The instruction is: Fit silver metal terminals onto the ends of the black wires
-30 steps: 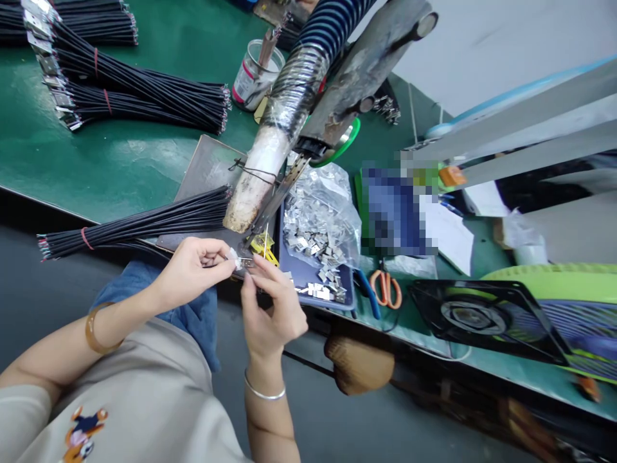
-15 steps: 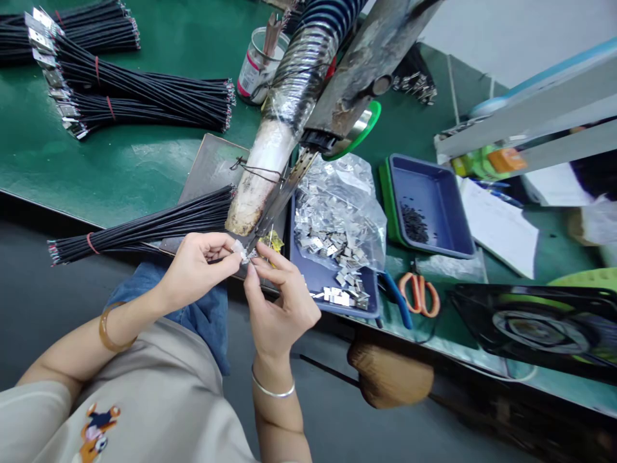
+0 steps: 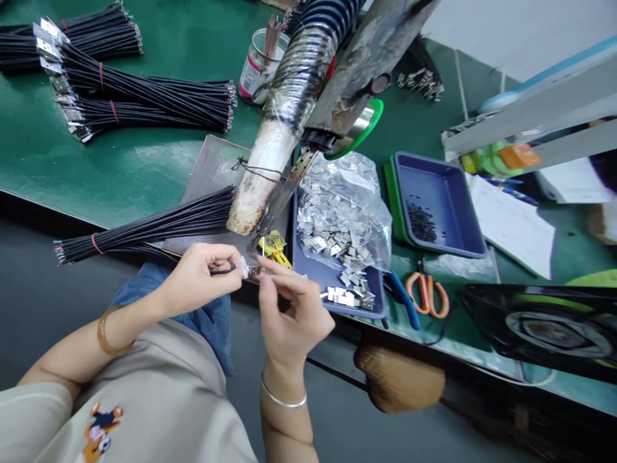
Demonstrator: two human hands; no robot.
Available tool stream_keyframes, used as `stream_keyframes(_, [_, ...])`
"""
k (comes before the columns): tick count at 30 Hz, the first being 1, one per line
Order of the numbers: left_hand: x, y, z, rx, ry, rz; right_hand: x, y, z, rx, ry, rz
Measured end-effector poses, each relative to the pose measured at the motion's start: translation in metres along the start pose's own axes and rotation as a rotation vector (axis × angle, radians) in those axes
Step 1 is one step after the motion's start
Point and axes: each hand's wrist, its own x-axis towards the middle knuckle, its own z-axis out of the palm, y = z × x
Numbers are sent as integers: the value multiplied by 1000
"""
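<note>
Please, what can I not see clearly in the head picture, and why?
Head view:
Small piece at the left hand: partly covered by it, too small to identify.
Right hand: contact with the piece too small to tell.
Black fan: cut off by right edge.
Upper cable bundle: cut off by left edge.
White paper: any writing too faint.

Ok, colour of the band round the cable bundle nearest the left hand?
The band on that cable bundle is red, best seen in the head view.
</note>
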Motion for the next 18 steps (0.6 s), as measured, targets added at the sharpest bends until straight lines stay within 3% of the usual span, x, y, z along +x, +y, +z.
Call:
stream_keyframes(2, [-6, -1, -1, 116, -94, 68, 3, 1, -7, 1, 168, -33])
stream_keyframes(5, [-16, -9, -4, 340, -268, 189, 10, -3, -18, -65, 565, -251])
stream_keyframes(7, [-22, -18, -6, 467, -332, 227, 13, -8, -26, -80, 696, -309])
stream_keyframes(9, [-27, -27, -8, 535, -341, 224, 14, -11, -34, -83, 617, -220])
stream_keyframes(13, [-33, -38, -10, 430, -211, 223, 14, 7, -52, -277, 102, 165])
stream_keyframes(16, [-28, -37, -15, 331, 15, 316, 21, 41, -60, -455, 14, 269])
stream_keyframes(18, [-19, -33, -20, 409, 192, 442, 30, 66, -59, -558, 1, 250])
